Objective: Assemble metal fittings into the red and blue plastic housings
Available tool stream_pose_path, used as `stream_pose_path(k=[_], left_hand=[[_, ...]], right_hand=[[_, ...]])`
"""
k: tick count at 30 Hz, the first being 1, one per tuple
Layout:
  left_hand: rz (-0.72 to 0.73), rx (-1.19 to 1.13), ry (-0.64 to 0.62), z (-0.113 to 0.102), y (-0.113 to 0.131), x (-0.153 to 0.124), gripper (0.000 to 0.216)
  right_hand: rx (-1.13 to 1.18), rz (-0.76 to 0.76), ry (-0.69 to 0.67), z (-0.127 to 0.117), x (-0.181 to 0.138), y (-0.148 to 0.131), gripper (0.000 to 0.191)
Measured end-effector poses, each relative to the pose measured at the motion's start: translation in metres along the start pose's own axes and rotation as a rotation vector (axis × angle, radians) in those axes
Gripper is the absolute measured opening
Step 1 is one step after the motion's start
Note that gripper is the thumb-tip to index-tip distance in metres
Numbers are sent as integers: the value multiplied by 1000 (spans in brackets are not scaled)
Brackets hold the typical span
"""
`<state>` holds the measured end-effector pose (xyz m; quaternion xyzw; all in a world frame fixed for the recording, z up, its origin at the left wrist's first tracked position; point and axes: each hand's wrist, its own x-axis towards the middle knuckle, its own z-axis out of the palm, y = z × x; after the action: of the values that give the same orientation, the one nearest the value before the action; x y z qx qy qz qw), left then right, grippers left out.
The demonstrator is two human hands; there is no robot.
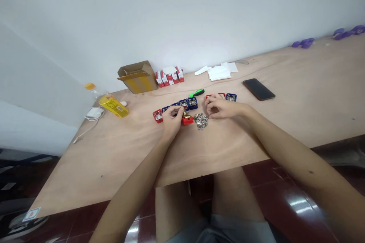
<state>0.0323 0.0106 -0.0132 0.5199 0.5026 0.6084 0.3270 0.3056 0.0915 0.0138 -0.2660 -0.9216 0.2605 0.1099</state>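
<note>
My left hand [173,117] rests on the wooden table [128,148] with its fingers curled round a red padlock [187,119] with a brass top. My right hand [221,107] lies a little to the right, fingers bent and pinched together; what they hold is hidden. A small heap of silver keys [201,120] lies between the two hands. Behind the hands runs a row of blue padlocks [188,103] and red ones [157,115], with one more blue padlock [230,97] at the right end. A green-handled screwdriver [197,92] lies just behind the row.
An open cardboard box [138,76] and several small red-and-white boxes [170,76] stand by the wall. White papers [219,71] and a black phone [259,89] lie at the right. A yellow packet [114,106] and a white charger [94,113] sit at the left. Purple objects [302,42] lie far right.
</note>
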Motion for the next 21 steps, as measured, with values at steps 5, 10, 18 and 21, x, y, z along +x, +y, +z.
stream_pose_path(k=[5,10,18,21], left_hand=[[0,4,2,0,-1,0,26],[-19,-4,-8,1,0,-2,28],[-18,-15,-14,4,4,-5,31],[-19,-42,-36,5,2,-5,32]], right_hand=[[59,-1,120,0,1,-2,18],[299,-28,369,12,10,-10,25],[837,28,490,42,26,-36,27],[979,78,474,47,28,-41,34]])
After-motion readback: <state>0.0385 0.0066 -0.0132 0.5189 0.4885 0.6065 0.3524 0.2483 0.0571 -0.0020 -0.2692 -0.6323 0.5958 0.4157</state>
